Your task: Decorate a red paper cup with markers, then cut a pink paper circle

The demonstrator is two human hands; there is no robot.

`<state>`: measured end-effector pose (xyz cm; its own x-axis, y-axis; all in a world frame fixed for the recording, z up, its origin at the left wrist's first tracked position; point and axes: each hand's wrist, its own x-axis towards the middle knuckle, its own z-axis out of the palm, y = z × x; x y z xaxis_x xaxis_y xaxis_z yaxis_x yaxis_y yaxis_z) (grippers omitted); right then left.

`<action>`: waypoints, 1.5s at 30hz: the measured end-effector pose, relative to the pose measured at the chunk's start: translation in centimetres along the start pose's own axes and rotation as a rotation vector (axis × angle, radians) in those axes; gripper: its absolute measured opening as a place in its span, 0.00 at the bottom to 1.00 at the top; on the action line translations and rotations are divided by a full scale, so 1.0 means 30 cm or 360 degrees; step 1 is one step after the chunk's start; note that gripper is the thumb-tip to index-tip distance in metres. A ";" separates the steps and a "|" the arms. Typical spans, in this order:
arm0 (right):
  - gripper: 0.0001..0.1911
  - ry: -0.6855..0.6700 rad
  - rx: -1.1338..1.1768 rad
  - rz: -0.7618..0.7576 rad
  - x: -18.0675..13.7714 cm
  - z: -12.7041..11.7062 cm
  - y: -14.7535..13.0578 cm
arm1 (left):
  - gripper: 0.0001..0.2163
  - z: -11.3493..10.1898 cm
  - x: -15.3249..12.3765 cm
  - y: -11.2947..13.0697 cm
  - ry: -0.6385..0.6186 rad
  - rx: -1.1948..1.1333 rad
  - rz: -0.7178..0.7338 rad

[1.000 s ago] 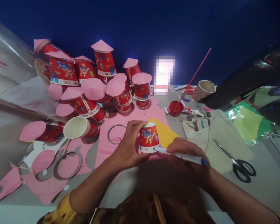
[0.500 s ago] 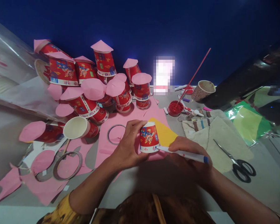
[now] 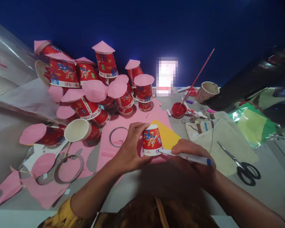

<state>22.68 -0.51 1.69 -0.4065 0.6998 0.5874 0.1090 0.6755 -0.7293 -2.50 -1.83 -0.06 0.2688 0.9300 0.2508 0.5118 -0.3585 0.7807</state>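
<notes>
My left hand [image 3: 131, 147] is closed around a red printed paper cup [image 3: 152, 140] that stands upside down on pink paper [image 3: 136, 122] and a yellow sheet [image 3: 167, 134]. My right hand [image 3: 191, 155] grips a white pen with a blue end [image 3: 187, 156]. Its tip touches the cup's rim at the lower right, where the cup meets the paper.
A heap of red cups with pink paper caps [image 3: 97, 85] fills the back left. Tape rolls [image 3: 68, 164] and pink scraps lie at the left. Black scissors [image 3: 244, 167] rest on beige cloth [image 3: 224, 139] at the right. A red paint pot [image 3: 178, 110] and a brush in a cup [image 3: 206, 91] stand behind.
Almost nothing differs. The pen tip has shifted very slightly along the cup's rim, and both hands stay where they were.
</notes>
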 end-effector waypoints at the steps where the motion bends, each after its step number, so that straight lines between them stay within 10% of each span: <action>1: 0.13 -0.0004 0.0002 0.0009 -0.002 0.000 0.001 | 0.43 0.001 0.000 -0.001 0.0002 -0.0002 0.0009; 45: 0.08 -0.0017 0.0022 0.0009 0.001 -0.001 -0.007 | 0.44 0.001 -0.001 -0.004 -0.0010 0.0032 0.0046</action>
<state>22.67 -0.63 1.86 -0.4155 0.7009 0.5797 0.0989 0.6684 -0.7372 -2.53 -1.81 -0.17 0.2889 0.9186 0.2695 0.5198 -0.3869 0.7616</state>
